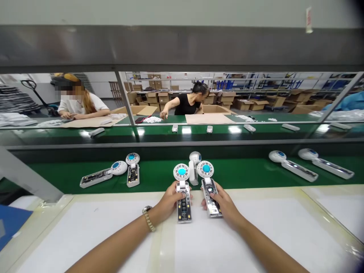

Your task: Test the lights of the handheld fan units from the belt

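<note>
My left hand [170, 200] is closed around a white handheld device [184, 208] with a round vented head, a blue disc at its centre and a dark circuit board showing in its handle. A similar device [212, 201] is in my right hand [224, 204], tilted slightly, its thumb pressed on the board. Both are held upright, heads away from me, over the near edge of the white worktop. Just behind them, between the two heads, another such device [193, 172] lies on the green belt. The fingers under each handle are mostly hidden.
More devices lie on the green belt [241, 172]: a pair at left [104, 177] and two at right [295, 170]. A metal rail [182, 143] and slanted post [28, 170] border it. Across the line, two people work beside cardboard and small white parts [152, 119].
</note>
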A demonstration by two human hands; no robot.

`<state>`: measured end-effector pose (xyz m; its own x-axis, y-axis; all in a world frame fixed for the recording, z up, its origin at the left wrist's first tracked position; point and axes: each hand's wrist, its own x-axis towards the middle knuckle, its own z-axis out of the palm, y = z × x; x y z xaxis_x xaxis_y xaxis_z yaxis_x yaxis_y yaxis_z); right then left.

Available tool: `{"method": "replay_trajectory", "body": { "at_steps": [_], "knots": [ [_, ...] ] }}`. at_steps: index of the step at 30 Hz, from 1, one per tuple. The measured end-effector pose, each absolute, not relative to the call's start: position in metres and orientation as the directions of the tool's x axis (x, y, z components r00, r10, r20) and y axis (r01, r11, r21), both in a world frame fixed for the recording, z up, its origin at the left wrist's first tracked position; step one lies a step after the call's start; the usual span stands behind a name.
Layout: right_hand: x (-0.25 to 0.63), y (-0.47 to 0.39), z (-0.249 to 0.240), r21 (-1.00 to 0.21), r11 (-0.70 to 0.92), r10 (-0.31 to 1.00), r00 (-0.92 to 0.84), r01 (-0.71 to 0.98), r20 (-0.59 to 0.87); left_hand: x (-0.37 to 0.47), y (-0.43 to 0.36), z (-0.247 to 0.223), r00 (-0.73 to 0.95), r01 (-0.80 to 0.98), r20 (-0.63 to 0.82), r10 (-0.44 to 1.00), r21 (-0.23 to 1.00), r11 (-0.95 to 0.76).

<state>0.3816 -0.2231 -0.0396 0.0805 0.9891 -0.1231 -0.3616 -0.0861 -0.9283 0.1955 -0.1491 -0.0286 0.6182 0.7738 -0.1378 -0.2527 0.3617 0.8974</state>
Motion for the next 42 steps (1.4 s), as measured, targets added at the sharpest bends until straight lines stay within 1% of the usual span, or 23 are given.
{"method": "replay_trajectory", "body": {
  "at_steps": [3,6,9,13,18,23,28,36,42],
  "knots": [
    [0.385,-0.223,-0.042,-0.942,-0.103,0.991,0.049,-0.320,-0.125,0.195,-0.152,-0.033,0.642,-0.227,-0.101,0.760,0.922,0.314],
    [0.385,-0.223,-0.042,-0.942,-0.113,0.990,0.042,-0.315,-0.133,0.194,-0.153,-0.035,0.661,-0.219,-0.075,0.747,0.932,0.287],
    [0.385,-0.223,-0.040,-0.942,-0.134,0.987,0.041,-0.307,-0.153,0.194,-0.153,-0.032,0.658,-0.194,-0.092,0.748,0.938,0.286],
    [0.386,-0.223,-0.041,-0.940,-0.124,0.988,0.049,-0.317,-0.147,0.194,-0.153,-0.029,0.675,-0.166,-0.118,0.729,0.938,0.305],
    [0.385,-0.225,-0.040,-0.945,-0.106,0.993,0.024,-0.310,-0.119,0.192,-0.154,-0.030,0.691,-0.160,-0.099,0.716,0.945,0.285],
    [0.385,-0.225,-0.041,-0.943,-0.077,0.995,0.034,-0.323,-0.093,0.193,-0.155,-0.027,0.684,-0.170,-0.088,0.724,0.946,0.275],
    [0.385,-0.225,-0.044,-0.950,-0.085,0.995,0.027,-0.300,-0.098,0.195,-0.157,-0.022,0.669,-0.122,-0.157,0.727,0.941,0.316],
    [0.385,-0.223,-0.044,-0.947,-0.123,0.988,0.052,-0.295,-0.144,0.195,-0.158,-0.020,0.651,-0.094,-0.197,0.733,0.937,0.335],
    [0.386,-0.224,-0.043,-0.950,-0.107,0.992,0.036,-0.293,-0.123,0.195,-0.156,-0.027,0.662,-0.163,-0.118,0.740,0.941,0.296]
  ]
}}
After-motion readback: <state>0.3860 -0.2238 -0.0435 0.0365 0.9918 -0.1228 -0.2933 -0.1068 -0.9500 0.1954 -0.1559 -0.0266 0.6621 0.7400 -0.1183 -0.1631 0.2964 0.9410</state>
